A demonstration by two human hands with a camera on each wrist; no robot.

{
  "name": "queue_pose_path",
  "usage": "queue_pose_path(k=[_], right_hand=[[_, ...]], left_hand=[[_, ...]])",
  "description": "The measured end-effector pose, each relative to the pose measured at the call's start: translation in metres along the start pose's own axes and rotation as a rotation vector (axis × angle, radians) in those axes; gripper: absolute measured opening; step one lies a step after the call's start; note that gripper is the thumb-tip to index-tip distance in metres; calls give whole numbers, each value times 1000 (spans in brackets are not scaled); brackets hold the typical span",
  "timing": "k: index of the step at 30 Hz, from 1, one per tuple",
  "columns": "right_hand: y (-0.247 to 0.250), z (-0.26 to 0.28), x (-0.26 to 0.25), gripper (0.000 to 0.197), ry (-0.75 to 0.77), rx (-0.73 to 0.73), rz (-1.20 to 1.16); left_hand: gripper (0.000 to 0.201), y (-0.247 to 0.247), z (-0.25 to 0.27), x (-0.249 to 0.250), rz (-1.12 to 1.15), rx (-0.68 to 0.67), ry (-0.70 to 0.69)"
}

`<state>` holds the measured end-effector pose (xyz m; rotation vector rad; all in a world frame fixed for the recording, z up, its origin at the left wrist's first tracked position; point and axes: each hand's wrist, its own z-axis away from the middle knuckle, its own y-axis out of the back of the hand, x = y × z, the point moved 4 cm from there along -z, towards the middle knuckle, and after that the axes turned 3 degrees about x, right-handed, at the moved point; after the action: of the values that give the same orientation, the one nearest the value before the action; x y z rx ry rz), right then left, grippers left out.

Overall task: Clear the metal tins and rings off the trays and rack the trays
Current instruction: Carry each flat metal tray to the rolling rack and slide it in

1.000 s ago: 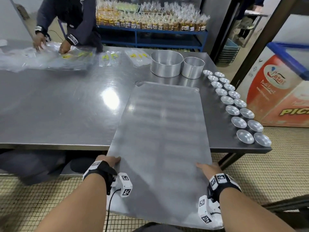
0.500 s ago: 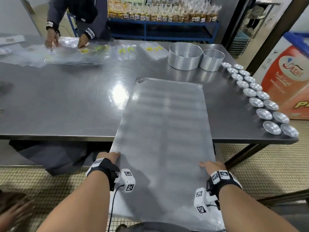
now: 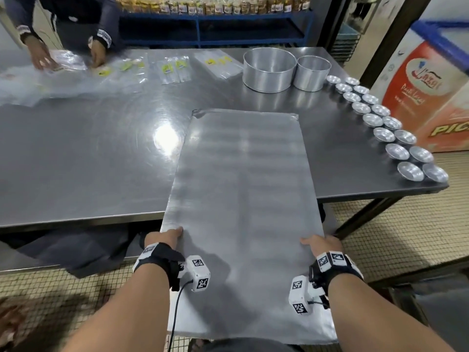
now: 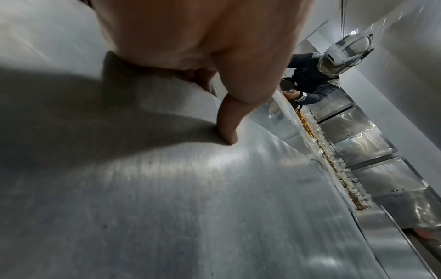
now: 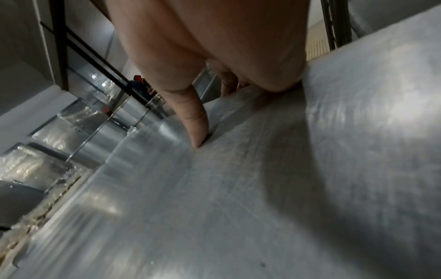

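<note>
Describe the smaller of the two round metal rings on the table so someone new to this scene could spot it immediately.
Start at the steel table and look to its far right corner. Two open metal rings stand there touching, beyond the far end of the flat tray. The smaller ring is the right one, narrower than the larger ring and nearest the double row of small tins.

Both arms reached forward; the left hand (image 3: 166, 236) and right hand (image 3: 323, 243) gripped the tray (image 3: 241, 199) edges, thumbs on top.
</note>
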<state>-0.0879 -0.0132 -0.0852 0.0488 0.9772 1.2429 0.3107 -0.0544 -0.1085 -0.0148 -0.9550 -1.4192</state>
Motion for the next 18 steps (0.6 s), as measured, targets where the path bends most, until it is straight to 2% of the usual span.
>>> queue_pose_path(k=[8,10,12,15,18], right_hand=[[-6,-3,-40,62,-80,68,-5],[-8,1,-46,60,-114,59,-2],[-10,4,-50,55,-144,54,21],[-14,16,-56,58,-111,91,61],[-22,28,-59,41,-83,113,77]], left_hand=[[36,-7,-6,29,6,23,-15],[37,-6,-9,39,-20,31,-45],[47,-5,-13,48,-13,52,-94],[51,1,-24,64,-62,50,-137],[47,13,-42,80,-117,-11,-137]])
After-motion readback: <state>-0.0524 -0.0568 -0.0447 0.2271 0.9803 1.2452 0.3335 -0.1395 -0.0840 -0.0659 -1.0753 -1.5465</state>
